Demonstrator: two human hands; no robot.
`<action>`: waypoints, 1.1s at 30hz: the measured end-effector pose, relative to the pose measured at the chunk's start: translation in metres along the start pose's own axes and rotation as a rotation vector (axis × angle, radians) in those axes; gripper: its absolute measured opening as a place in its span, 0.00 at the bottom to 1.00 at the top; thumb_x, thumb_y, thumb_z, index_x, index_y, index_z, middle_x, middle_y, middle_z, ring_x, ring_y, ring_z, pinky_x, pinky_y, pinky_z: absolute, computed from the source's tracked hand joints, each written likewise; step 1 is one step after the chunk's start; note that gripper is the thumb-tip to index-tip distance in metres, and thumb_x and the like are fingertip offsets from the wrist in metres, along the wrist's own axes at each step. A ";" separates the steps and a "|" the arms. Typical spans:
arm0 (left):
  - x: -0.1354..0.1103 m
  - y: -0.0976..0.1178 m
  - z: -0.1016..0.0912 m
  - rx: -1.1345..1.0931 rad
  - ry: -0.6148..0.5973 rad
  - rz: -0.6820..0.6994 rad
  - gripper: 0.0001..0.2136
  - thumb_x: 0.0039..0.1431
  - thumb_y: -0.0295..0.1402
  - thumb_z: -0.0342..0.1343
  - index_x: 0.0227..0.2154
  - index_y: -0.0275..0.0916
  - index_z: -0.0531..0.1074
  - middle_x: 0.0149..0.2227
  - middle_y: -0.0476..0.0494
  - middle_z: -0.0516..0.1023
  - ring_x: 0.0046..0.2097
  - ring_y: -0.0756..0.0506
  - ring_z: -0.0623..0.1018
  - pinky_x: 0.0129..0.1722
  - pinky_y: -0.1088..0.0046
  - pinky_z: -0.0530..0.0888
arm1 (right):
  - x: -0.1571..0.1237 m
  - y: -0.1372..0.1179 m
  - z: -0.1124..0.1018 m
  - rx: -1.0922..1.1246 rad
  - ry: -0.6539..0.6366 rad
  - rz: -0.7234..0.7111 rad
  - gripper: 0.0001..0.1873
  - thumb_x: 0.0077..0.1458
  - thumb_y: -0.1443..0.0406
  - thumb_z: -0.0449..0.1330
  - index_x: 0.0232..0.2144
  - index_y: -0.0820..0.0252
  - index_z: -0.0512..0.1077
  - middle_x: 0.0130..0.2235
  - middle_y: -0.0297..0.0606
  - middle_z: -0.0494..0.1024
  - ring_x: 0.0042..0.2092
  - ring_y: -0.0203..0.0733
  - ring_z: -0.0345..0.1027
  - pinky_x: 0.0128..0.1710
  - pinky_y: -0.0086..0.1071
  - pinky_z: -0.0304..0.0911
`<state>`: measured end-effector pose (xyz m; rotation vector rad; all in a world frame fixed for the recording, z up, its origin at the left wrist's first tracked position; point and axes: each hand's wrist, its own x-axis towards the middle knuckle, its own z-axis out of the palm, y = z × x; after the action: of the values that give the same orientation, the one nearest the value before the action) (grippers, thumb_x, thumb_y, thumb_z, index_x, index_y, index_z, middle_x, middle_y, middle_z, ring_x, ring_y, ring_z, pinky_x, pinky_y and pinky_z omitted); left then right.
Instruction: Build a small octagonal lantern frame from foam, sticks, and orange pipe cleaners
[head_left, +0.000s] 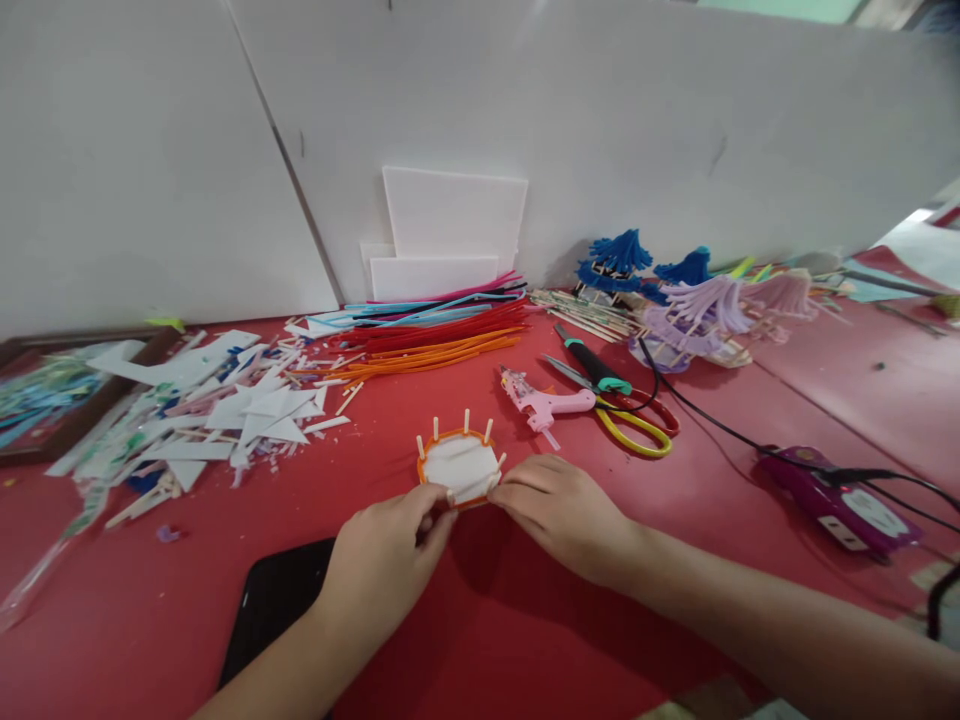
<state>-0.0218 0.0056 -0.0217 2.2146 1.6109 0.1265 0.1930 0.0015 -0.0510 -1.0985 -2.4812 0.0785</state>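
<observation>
Edging appears to be our step in hand: we seem to be fitting an orange strip (421, 470) around the rim of a white base (459, 466) ringed with short sticks (467, 421). Next, we judge, comes light, even pressure that tips no stick. The base lies on the red desk (480, 640), well out from its back edge, the pink glue gun (551, 403) near it on the right. Our left hand (381, 550) curls inward, thumb and forefinger together on the near-left rim. Our right hand (561, 512) reaches in flatter, fingers bunched, tips at the near-right rim; its thumb is hidden, so we cannot tell whether it pinches.
</observation>
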 end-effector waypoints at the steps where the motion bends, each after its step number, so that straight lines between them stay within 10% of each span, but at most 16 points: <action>1: 0.000 0.000 0.000 0.002 -0.003 -0.005 0.09 0.60 0.35 0.48 0.37 0.42 0.73 0.27 0.49 0.79 0.29 0.45 0.77 0.27 0.72 0.62 | 0.000 -0.001 0.000 -0.001 0.015 -0.020 0.08 0.59 0.70 0.55 0.37 0.59 0.74 0.33 0.37 0.78 0.35 0.39 0.70 0.36 0.31 0.64; 33: 0.007 0.001 -0.008 -0.034 -0.051 0.013 0.08 0.57 0.34 0.50 0.34 0.46 0.74 0.24 0.53 0.77 0.25 0.49 0.73 0.26 0.74 0.58 | 0.000 -0.004 -0.004 0.010 0.005 -0.159 0.09 0.59 0.71 0.52 0.34 0.65 0.73 0.32 0.39 0.74 0.33 0.39 0.66 0.34 0.31 0.64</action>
<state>-0.0208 0.0138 -0.0154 2.1852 1.5565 0.1001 0.1918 -0.0019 -0.0463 -0.8922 -2.5510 0.0415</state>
